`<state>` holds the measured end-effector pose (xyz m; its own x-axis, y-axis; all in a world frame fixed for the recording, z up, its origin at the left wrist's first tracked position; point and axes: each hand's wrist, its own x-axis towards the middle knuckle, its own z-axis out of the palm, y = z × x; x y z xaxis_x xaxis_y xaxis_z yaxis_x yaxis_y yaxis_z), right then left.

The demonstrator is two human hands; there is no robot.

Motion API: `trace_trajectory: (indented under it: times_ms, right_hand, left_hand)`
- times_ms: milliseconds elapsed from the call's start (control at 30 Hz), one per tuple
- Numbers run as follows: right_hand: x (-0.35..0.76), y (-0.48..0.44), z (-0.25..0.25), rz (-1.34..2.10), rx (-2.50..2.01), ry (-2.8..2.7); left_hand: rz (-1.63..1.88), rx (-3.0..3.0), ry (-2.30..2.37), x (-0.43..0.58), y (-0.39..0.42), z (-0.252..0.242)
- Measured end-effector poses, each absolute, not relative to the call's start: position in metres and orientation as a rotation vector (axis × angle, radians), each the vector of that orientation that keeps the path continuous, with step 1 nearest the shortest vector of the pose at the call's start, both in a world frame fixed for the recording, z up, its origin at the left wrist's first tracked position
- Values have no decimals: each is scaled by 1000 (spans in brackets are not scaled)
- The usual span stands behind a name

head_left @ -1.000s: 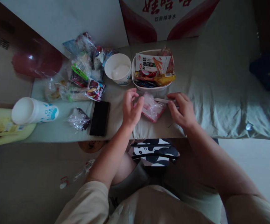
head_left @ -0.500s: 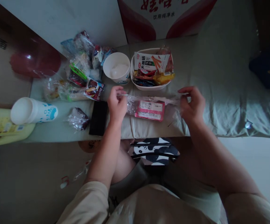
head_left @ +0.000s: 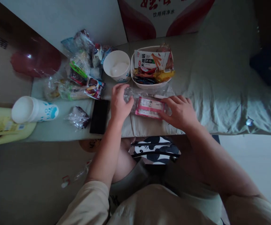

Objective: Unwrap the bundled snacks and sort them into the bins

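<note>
A small pink-and-white package (head_left: 149, 107) with a printed label lies near the bench's front edge. Clear plastic wrap (head_left: 140, 92) is spread flat around and behind it. My right hand (head_left: 179, 112) has its thumb and fingers around the package's right end. A thin white stick-like item (head_left: 158, 96) lies just behind the package, its right end close to my right fingertips. At the left side of the wrap, my left hand (head_left: 120, 104) is open, thumb apart from the fingers, holding nothing. A black phone (head_left: 99, 117) lies left of that hand.
Behind the wrap stand a white paper tub (head_left: 117, 65) and a white basket (head_left: 151, 86) of snack packets. Bagged snacks (head_left: 81, 68) are heaped at left. Stacked paper cups (head_left: 36, 110), a dark wrapped item (head_left: 78, 117) and a yellow jug (head_left: 6, 125) are further left.
Both hands have let go of the raised plastic wrap, which now lies flat. My right hand has moved left onto the package's end; my left hand has opened and stays nearly in place.
</note>
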<state>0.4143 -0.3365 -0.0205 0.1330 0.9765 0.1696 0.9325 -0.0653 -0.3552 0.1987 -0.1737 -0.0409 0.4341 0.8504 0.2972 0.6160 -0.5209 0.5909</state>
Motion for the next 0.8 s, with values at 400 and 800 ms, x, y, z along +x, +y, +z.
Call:
trace_trajectory:
  times_ms: [400, 800]
  right_hand:
    - [400, -356, 12, 508, -1594, -1981]
    - [391, -346, -2, 767, -1706, -1700]
  left_hand:
    - [405, 1943, 1641, 200, -176, -19]
    - [576, 1328, 1177, 206, -181, -17]
